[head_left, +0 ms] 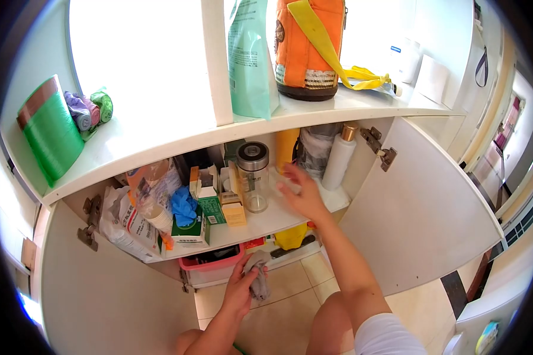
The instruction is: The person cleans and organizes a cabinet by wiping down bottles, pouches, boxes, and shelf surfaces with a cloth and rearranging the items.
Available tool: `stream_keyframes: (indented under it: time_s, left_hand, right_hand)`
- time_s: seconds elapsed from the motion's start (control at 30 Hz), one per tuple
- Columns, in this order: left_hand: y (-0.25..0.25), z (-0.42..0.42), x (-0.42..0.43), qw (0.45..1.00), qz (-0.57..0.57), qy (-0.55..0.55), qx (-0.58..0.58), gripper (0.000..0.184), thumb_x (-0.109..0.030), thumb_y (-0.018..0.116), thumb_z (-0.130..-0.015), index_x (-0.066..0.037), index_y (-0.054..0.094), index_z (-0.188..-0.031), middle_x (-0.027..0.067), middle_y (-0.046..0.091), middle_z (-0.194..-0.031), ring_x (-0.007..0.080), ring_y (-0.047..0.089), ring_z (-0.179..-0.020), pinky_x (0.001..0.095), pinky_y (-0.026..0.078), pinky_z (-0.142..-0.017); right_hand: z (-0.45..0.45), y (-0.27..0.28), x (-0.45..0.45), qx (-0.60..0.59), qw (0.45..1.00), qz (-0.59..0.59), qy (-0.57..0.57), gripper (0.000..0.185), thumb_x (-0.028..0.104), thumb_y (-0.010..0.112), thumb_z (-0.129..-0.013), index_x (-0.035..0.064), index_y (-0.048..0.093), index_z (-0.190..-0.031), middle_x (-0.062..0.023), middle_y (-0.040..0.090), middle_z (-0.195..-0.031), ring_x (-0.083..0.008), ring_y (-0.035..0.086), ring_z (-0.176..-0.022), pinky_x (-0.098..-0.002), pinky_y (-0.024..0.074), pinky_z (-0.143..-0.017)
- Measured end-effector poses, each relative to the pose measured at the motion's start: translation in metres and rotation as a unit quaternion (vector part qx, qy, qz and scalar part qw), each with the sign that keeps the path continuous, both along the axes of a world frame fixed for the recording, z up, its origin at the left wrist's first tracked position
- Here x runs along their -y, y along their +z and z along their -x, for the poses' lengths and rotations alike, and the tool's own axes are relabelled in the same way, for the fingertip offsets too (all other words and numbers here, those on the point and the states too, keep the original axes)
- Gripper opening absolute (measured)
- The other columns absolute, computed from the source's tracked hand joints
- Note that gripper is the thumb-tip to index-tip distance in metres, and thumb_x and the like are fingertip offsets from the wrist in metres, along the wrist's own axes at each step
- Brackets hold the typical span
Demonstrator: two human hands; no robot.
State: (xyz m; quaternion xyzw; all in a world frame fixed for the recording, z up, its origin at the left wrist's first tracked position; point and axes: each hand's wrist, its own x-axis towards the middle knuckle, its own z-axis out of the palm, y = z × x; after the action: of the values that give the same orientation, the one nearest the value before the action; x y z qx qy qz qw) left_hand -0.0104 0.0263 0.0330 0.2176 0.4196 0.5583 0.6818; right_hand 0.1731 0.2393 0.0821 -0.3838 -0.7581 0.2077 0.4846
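My left hand (240, 291) is closed round a soft grey cloth (259, 277), crumpled and creased, its lower end hanging below my fingers, in front of the cabinet. My right hand (302, 193) is over the shelf (270, 227), fingers partly curled and blurred; I can't tell whether they grip anything. Just beside them stands an upright clear glass bottle (255, 188) with a silvery, dark-topped lid and small dark print.

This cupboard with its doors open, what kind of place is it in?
Probably a storage cupboard in someone's home: boxes and a glass bottle sit on its shelf, and rolls of bags lie on the ledge above.
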Motion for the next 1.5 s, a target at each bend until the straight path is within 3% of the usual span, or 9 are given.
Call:
stream_keyframes:
  time_s: [0.13, 0.33, 0.53, 0.67, 0.83, 0.93, 1.03, 1.17, 1.5]
  left_hand:
    - [0.001, 0.002, 0.0, 1.0, 0.002, 0.001, 0.004, 0.046, -0.007, 0.055, -0.093, -0.01, 0.041, -0.136, 0.0111, 0.058, -0.117, 0.0201, 0.059, -0.1, 0.033, 0.049, -0.086]
    - [-0.003, -0.006, -0.002, 1.0, -0.005, -0.007, -0.003, 0.043, -0.007, 0.053, -0.094, -0.009, 0.041, -0.136, 0.011, 0.058, -0.118, 0.0202, 0.059, -0.101, 0.0323, 0.048, -0.087]
    - [-0.004, -0.008, -0.002, 1.0, -0.012, -0.023, -0.006, 0.042, -0.007, 0.052, -0.095, -0.009, 0.041, -0.135, 0.01, 0.057, -0.119, 0.0189, 0.058, -0.102, 0.0318, 0.048, -0.087]
    - [-0.003, -0.006, -0.001, 1.0, -0.009, -0.025, -0.015, 0.042, -0.007, 0.052, -0.095, -0.009, 0.042, -0.135, 0.01, 0.057, -0.118, 0.0186, 0.058, -0.102, 0.0316, 0.049, -0.087]
    - [0.001, -0.005, 0.003, 1.0, -0.001, -0.018, -0.002, 0.042, -0.008, 0.053, -0.095, -0.01, 0.042, -0.135, 0.0099, 0.057, -0.117, 0.0186, 0.059, -0.1, 0.0316, 0.049, -0.086]
    - [0.005, -0.004, 0.003, 1.0, -0.006, -0.013, -0.001, 0.042, -0.007, 0.053, -0.094, -0.009, 0.041, -0.135, 0.0097, 0.057, -0.118, 0.0185, 0.058, -0.101, 0.0314, 0.049, -0.085]
    - [0.004, -0.004, 0.004, 1.0, -0.001, -0.013, -0.001, 0.043, -0.007, 0.053, -0.094, -0.009, 0.041, -0.135, 0.0096, 0.057, -0.118, 0.0188, 0.058, -0.1, 0.0317, 0.049, -0.086]
    - [0.004, -0.006, 0.003, 1.0, -0.002, -0.018, -0.004, 0.044, -0.007, 0.054, -0.093, -0.009, 0.041, -0.135, 0.0098, 0.057, -0.119, 0.0198, 0.058, -0.102, 0.0331, 0.049, -0.087]
    - [0.0, -0.006, 0.0, 1.0, 0.003, -0.016, -0.002, 0.046, -0.007, 0.054, -0.094, -0.008, 0.039, -0.137, 0.0101, 0.056, -0.12, 0.0195, 0.058, -0.103, 0.0341, 0.049, -0.089]
  right_hand:
    - [-0.043, -0.006, 0.005, -0.015, 0.933, -0.168, -0.319, 0.061, 0.008, 0.067, -0.079, -0.0007, 0.038, -0.133, -0.0203, 0.048, -0.125, -0.0351, 0.049, -0.116, -0.0402, 0.0411, -0.098]
    - [-0.055, -0.01, -0.01, -0.04, 0.914, -0.128, -0.382, 0.069, 0.006, 0.067, -0.077, -0.008, 0.031, -0.134, -0.028, 0.04, -0.128, -0.041, 0.04, -0.121, -0.0439, 0.0319, -0.105]
    - [-0.052, -0.005, -0.02, -0.035, 0.896, -0.097, -0.432, 0.074, 0.008, 0.072, -0.074, -0.0071, 0.031, -0.134, -0.0272, 0.039, -0.132, -0.0437, 0.038, -0.122, -0.0474, 0.0316, -0.104]
    - [-0.051, -0.002, -0.022, -0.037, 0.893, -0.052, -0.446, 0.074, 0.01, 0.073, -0.074, -0.0074, 0.032, -0.132, -0.0266, 0.037, -0.133, -0.0434, 0.036, -0.123, -0.0469, 0.032, -0.103]
    - [-0.051, -0.002, -0.022, -0.05, 0.893, -0.015, -0.447, 0.069, 0.015, 0.074, -0.075, -0.0076, 0.036, -0.128, -0.0279, 0.053, -0.117, -0.0414, 0.054, -0.106, -0.043, 0.0444, -0.091]
    - [-0.057, 0.001, -0.023, -0.007, 0.886, -0.102, -0.453, 0.065, 0.016, 0.074, -0.074, -0.0068, 0.04, -0.124, -0.0262, 0.059, -0.107, -0.041, 0.059, -0.097, -0.0425, 0.0479, -0.085]
    - [-0.056, 0.011, -0.007, -0.004, 0.925, -0.012, -0.381, 0.062, 0.017, 0.074, -0.073, -0.0054, 0.045, -0.122, -0.0239, 0.06, -0.108, -0.0396, 0.059, -0.099, -0.0424, 0.0475, -0.086]
    - [-0.033, -0.002, -0.001, -0.02, 0.933, -0.034, -0.357, 0.059, 0.019, 0.075, -0.072, -0.0038, 0.049, -0.119, -0.0228, 0.06, -0.109, -0.0381, 0.059, -0.1, -0.0424, 0.0474, -0.086]
    - [0.036, 0.005, 0.019, -0.011, 0.963, 0.015, -0.269, 0.071, 0.025, 0.075, -0.074, -0.003, 0.04, -0.129, -0.0231, 0.054, -0.12, -0.0374, 0.054, -0.109, -0.0417, 0.0467, -0.089]
